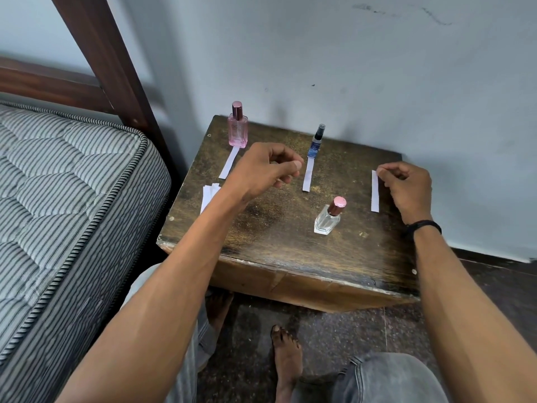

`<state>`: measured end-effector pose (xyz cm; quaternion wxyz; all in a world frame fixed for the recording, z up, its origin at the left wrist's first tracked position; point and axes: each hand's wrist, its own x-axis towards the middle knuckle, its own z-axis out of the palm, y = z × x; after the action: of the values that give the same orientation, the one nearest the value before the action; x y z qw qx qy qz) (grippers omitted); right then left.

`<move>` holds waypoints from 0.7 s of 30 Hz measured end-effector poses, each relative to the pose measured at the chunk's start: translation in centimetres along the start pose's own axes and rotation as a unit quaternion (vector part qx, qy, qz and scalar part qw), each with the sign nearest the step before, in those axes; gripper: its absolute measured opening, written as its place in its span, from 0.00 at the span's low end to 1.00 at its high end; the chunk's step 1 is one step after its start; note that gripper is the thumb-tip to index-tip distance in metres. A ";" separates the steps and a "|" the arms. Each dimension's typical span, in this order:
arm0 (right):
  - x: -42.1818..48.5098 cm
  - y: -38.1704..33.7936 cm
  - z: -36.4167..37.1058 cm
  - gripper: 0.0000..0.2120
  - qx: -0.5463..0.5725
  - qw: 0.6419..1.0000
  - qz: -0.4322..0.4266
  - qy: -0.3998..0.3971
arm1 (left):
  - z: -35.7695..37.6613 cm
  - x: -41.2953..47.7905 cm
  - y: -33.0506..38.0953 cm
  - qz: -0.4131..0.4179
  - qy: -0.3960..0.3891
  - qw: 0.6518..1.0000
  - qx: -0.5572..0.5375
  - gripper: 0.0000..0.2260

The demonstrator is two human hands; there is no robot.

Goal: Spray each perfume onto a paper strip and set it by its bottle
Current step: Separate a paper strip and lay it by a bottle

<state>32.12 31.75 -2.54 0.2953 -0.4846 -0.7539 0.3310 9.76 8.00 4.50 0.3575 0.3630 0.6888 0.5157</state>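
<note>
Dark, worn wood forms the small table on which all task objects stand. Three perfume bottles are present: a pink bottle at 11 o'clock, a slim blue bottle at 12 o'clock, and a clear bottle with a rose cap near the centre. Three single paper strips lie out: one strip touching the base of the pink bottle, a second strip just below the blue bottle, and a third strip at 3 o'clock. A small stack of spare strips sits at the 9 o'clock edge, partly hidden by the forearm; its count cannot be told.

The right hand is curled, thumb and forefinger pinching the top end of the third strip, whose lower part lies flat on the wood. The left hand hovers between the pink and blue bottles with fingers loosely curled around nothing visible.

Two bottles appear paired already. The third strip lies well apart from the clear bottle, so that pairing seems unfinished.

Risks, as judged:
- The clear bottle stands between the arms; a sleeve-level sweep of either forearm could topple it.
- The left forearm passes over the spare stack and could brush it off the edge.
- Light paper may slide or flip on release, leaving its match with a bottle ambiguous.
</note>
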 end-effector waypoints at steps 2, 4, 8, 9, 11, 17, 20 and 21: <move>-0.5 -0.7 -0.2 0.03 0.041 0.999 0.004 0.028 | 0.0 0.1 -0.2 0.000 0.000 1.000 0.004 0.05; -1.5 -1.3 -0.4 0.05 0.077 0.995 0.003 0.068 | 0.0 0.3 -0.5 -0.001 0.000 1.000 0.010 0.04; -5.3 -2.7 -0.4 0.05 0.133 0.980 0.057 0.137 | 0.2 0.6 -1.0 0.000 0.004 1.000 0.029 0.04; -6.4 -3.1 -0.3 0.07 0.146 0.976 0.080 0.143 | 0.4 0.6 -1.0 0.002 0.005 0.999 0.035 0.04; -8.6 -4.3 -0.3 0.11 0.175 0.969 0.114 0.132 | 0.7 0.6 -1.0 0.007 0.001 0.999 0.052 0.05; -13.6 -7.2 -0.2 0.25 0.139 0.982 0.101 -0.073 | 1.3 0.3 -1.0 0.002 -0.066 0.989 0.130 0.07; -13.9 -7.5 0.0 0.29 0.102 0.978 0.071 -0.168 | 1.9 0.2 -1.2 0.008 -0.096 0.977 0.192 0.07; -13.9 -7.4 0.2 0.30 0.097 0.975 0.064 -0.191 | 2.2 0.1 -1.4 0.012 -0.105 0.973 0.207 0.07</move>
<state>32.95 16.54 1.48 0.1697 -0.4291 -0.7282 0.5068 11.41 8.77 2.68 0.3387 0.4892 0.7350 0.3252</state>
